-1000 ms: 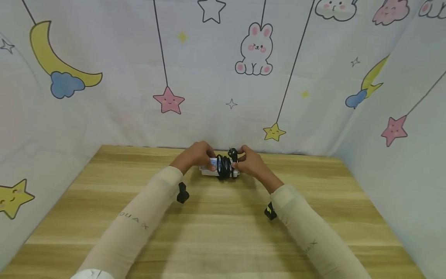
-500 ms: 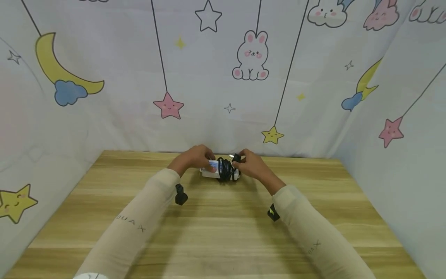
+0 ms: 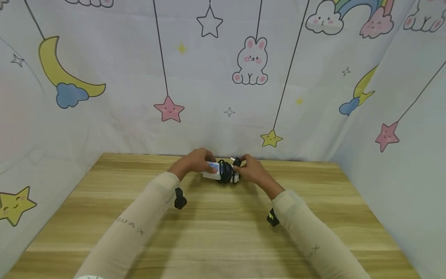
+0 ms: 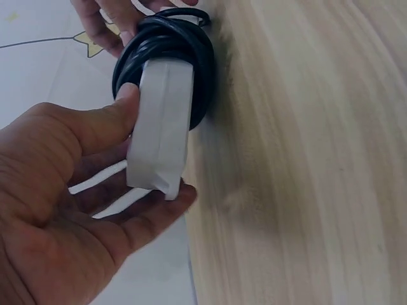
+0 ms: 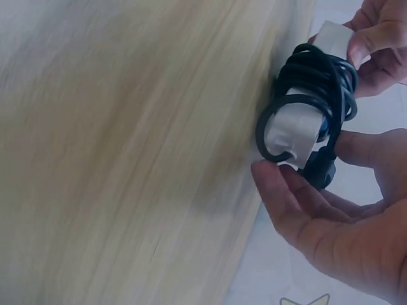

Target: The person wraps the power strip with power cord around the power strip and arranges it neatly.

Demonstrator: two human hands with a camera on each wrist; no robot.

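Note:
A white power strip point(image 3: 211, 171) with a bluish label is at the table's back edge. Its black cord point(image 3: 226, 171) is wound in several loops round its middle and right part. My left hand point(image 3: 199, 161) grips the strip's left end; in the left wrist view its thumb presses one side of the white body point(image 4: 162, 121), fingers round the other. My right hand point(image 3: 253, 169) holds the right end by the black plug point(image 5: 318, 169), thumb against it and fingers under the end. The plug's metal pins point left in the head view.
The wood-grain table point(image 3: 216, 232) spreads in front of the strip. White cloth printed with stars and a rabbit point(image 3: 251, 62) hangs right behind it and along both sides. Dark camera mounts point(image 3: 180, 198) stick out below the wrists.
The plug has turned in my right hand, from standing upright to lying with its pins leftward. Both hands stay on the power strip. The head view has tilted slightly upward.

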